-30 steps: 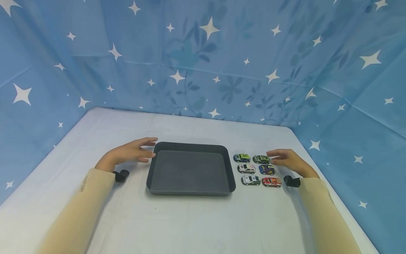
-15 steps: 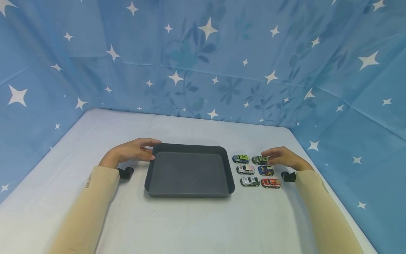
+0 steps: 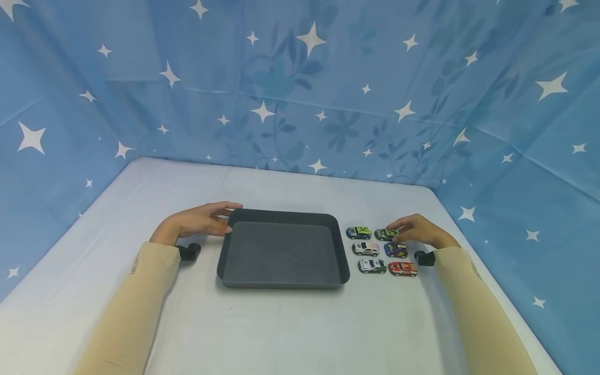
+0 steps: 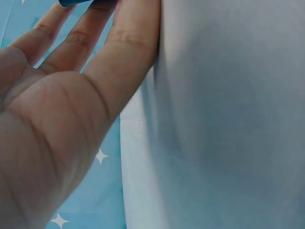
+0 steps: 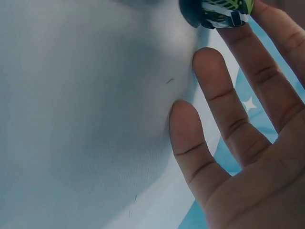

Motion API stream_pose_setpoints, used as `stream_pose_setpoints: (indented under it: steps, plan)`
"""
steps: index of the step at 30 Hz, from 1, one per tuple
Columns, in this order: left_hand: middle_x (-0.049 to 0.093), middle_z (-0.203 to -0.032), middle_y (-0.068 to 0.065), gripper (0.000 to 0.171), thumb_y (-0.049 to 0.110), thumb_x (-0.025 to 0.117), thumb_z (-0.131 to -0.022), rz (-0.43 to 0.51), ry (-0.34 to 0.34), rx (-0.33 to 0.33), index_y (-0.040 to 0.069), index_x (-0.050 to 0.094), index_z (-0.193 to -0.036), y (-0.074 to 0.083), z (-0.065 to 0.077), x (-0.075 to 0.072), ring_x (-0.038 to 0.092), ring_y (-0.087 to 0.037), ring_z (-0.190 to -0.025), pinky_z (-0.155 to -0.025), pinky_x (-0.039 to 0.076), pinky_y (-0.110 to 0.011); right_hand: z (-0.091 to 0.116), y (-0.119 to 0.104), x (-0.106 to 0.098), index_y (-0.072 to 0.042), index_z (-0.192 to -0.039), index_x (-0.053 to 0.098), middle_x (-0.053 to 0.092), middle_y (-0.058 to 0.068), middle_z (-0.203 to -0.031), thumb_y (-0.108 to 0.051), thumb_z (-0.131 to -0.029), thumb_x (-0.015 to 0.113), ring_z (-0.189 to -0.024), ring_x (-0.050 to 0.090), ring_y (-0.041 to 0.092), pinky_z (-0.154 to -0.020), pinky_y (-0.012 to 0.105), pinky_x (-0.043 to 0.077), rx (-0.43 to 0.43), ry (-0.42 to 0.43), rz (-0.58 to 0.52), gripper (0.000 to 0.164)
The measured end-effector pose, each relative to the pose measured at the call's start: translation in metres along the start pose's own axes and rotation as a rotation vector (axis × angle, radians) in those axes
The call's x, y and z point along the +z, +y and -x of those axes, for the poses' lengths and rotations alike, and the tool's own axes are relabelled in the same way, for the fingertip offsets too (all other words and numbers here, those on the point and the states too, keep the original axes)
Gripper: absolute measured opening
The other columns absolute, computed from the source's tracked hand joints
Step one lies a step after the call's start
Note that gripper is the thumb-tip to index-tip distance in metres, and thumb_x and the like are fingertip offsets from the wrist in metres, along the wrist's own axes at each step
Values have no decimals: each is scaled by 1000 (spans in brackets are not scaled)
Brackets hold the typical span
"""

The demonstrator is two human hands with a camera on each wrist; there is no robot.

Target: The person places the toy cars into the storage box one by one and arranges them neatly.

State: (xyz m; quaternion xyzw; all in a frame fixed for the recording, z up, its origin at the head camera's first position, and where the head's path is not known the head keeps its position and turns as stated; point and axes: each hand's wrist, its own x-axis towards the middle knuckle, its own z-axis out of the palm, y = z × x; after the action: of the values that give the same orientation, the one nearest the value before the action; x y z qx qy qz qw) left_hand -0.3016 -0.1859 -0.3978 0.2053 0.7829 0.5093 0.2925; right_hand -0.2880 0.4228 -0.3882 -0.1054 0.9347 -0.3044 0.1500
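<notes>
Curtain (image 3: 290, 83): blue, with white stars and faint leaf sprays; hung at back and sides.
Table (image 3: 281, 333): covered in white.
Tray (image 3: 283, 255): dark grey, shallow, rectangular, with raised rim; flat on the table, at mid-scene; place unchanged over the last second.
Green car (image 3: 382, 235): far row, right place, to the right of the tray; partly covered in head view; cut off at the top edge of right wrist view.
Lime car (image 3: 359, 233): far row, left place; untouched.
White car (image 3: 365, 249): middle row, left place; untouched.
Blue car (image 3: 396, 251): middle row, right place; just beside the right thumb, cannot tell whether touching.
Silver car (image 3: 372, 266): near row, left place; untouched.
Red car (image 3: 403, 269): near row, right place; untouched.
Left hand (image 3: 199, 221): at the tray's far left corner; slightly farther in than a second ago; fingers spread and fairly straight, touching the rim, thumb apart from them.
Right hand (image 3: 419, 229): brought from the end of the green car to either side of it; now pinching it between thumb and fingertips, outer fingers loose; firmness not visible.
Both hands: well apart, tray between.
Effect of change: by judgement, reach finished and grasp begun on one car of six; no lift apparent; tray perhaps steadied.
</notes>
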Motion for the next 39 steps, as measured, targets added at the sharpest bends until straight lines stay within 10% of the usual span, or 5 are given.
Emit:
stream_pose_setpoints:
  steps: [15,32,39]
  plan:
    - [16,-174,-31,84,10,71,-103,14,2,-4,8,25,-173,-4,-1,2,30,-51,-157,-121,41,-56,6,-4,3,12,-131,70,75,25,-124,-8,-97,79,-104,70,25,-87,37,57,-52,34,-19,40]
    - [13,-175,-30,83,10,68,-105,5,-5,-10,10,22,-174,-2,0,2,26,-51,-159,-124,36,-59,14,-14,5,5,-134,72,70,24,-135,-12,-98,79,-116,65,25,-96,48,56,-97,159,-66,40]
    - [13,-175,-31,84,9,69,-104,17,-6,-3,9,22,-174,-1,1,2,26,-52,-158,-124,35,-59,18,-28,9,5,-134,72,68,24,-137,-11,-99,78,-111,66,11,-91,32,57,-148,193,-116,38]
